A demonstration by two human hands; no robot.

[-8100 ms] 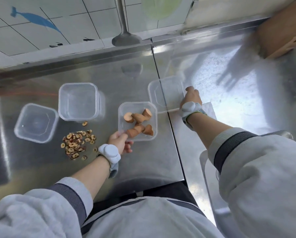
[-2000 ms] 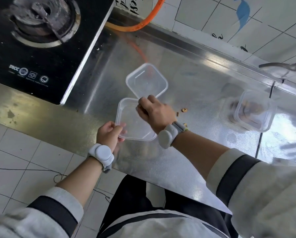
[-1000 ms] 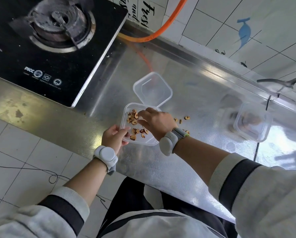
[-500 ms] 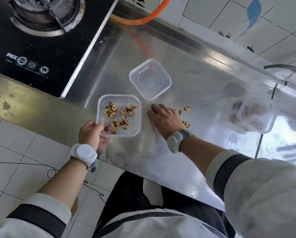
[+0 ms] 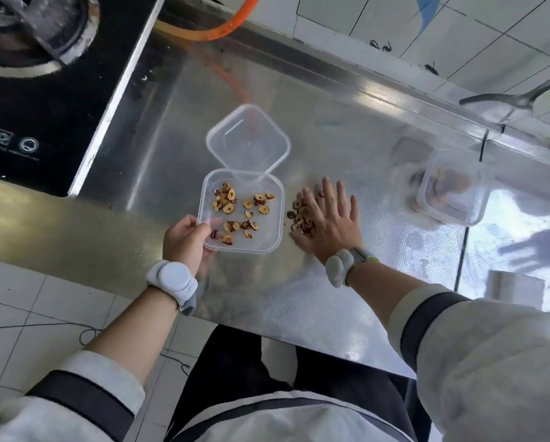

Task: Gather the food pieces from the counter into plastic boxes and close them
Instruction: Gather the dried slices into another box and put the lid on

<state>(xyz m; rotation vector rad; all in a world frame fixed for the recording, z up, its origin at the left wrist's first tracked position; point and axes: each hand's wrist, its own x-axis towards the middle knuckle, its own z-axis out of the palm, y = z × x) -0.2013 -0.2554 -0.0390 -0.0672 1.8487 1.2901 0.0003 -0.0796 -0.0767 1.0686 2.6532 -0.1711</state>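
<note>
A clear plastic box (image 5: 272, 240) holds several dried red fruit slices (image 5: 235, 207). My left hand (image 5: 185, 239) grips its near left corner and keeps it at the counter's front edge. A small heap of loose slices (image 5: 299, 216) lies on the steel just right of the box. My right hand (image 5: 331, 223) rests flat and spread on the counter against that heap, holding nothing. A clear lid (image 5: 248, 140) lies behind the box. A second box (image 5: 452, 189), closed and holding brown chunks, stands at the right.
A black gas stove (image 5: 44, 74) fills the upper left. An orange hose (image 5: 216, 31) curves along the back wall. A metal ladle (image 5: 506, 102) hangs at the upper right. The steel counter (image 5: 347, 138) ends in a front edge above a tiled floor.
My left hand has brought the box right, back against the lid and the heap. My right hand has swept the scattered slices together toward the box.
</note>
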